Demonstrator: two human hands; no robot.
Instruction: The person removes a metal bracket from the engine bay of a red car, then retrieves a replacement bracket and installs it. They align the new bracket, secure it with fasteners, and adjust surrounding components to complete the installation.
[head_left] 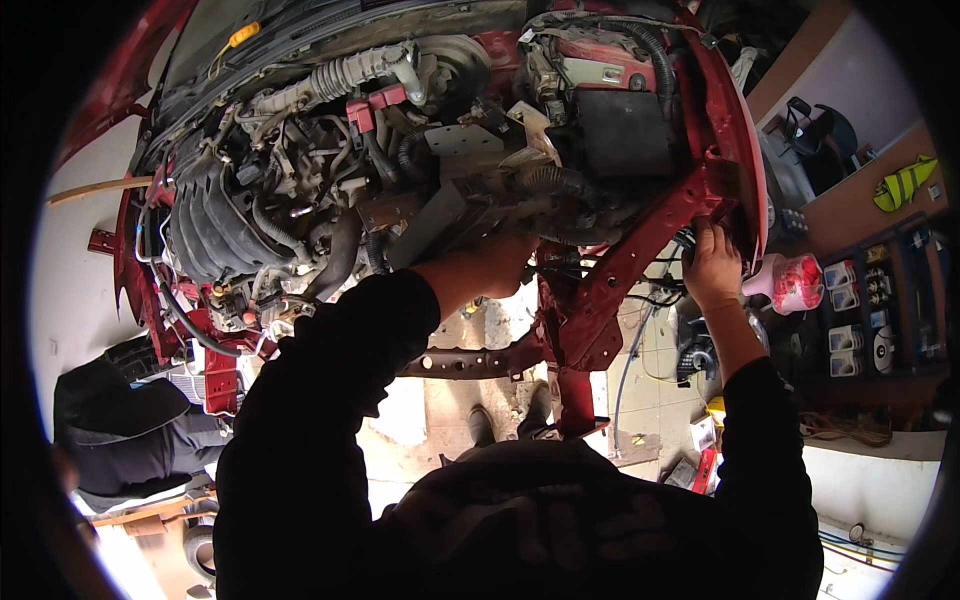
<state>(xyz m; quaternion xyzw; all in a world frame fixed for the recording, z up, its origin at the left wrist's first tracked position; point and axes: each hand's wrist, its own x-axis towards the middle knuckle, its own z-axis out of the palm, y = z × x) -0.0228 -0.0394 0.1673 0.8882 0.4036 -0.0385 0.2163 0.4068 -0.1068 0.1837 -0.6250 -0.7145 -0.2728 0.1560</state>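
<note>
In the head view, the red metal rail lies between our two hands, its long axis slanting from beside the left hand up past the right. Our right hand (pixel 712 262) is nearer its upper end, our left hand (pixel 500 265) nearer its lower end; the rail (pixel 640 245) itself shows most plainly midway between them.

The left hand reaches in under dark engine-bay parts, just beside some thin black cables (pixel 562 268); its fingertips are hidden, so we cannot tell whether it grips anything. The right hand bends its fingers over beside the red fender (pixel 748 150), with dark wiring (pixel 655 298) near it; we cannot tell whether it holds or only touches something there.

Beyond the hands, between them, sit a corrugated black hose (pixel 555 180) and a black rectangular box (pixel 622 135). To the right of the right hand is a pink tub (pixel 765 280). Pale marks show on our dark top (pixel 540 522), too dim for us to read.
</note>
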